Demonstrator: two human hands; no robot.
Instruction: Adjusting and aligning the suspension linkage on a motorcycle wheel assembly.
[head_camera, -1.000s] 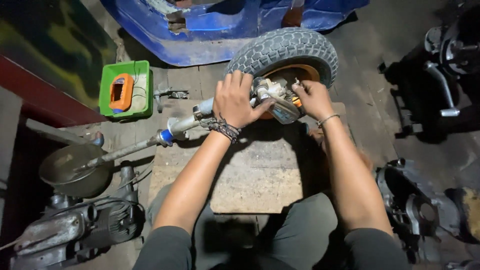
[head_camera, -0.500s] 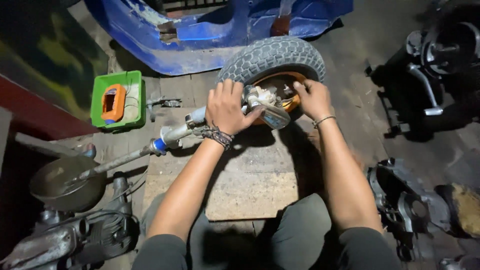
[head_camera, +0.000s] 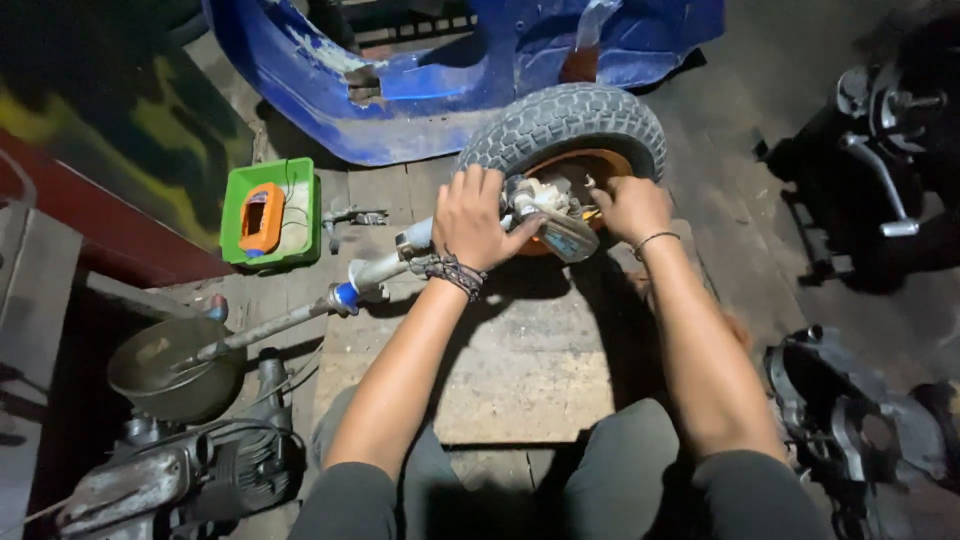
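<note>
Gripping the grey metal hub assembly (head_camera: 545, 215) is the left hand (head_camera: 475, 218), fingers wrapped over it; the right hand (head_camera: 630, 207) is pinching its right side. It is lying against the small tyre (head_camera: 565, 125) on the far floor.

Small wheel (head_camera: 566, 122) stood upright on edge at far end of wooden board (head_camera: 520, 370), grey knobbly tyre, rust-orange rim showing inside. Metal hub/brake assy (head_camera: 548, 212) sat vs. the rim's near face, silver-grey w/ blue-tinted plate angled down-right. A long steel shaft (head_camera: 300, 316) ran from the assy down-left along the floor, pale tube section near the hub, blue collar mid-way, thinner rod beyond. Left hand (head_camera: 478, 216) gripped assy's left side; right hand (head_camera: 630, 208) touched rim at right.
</note>
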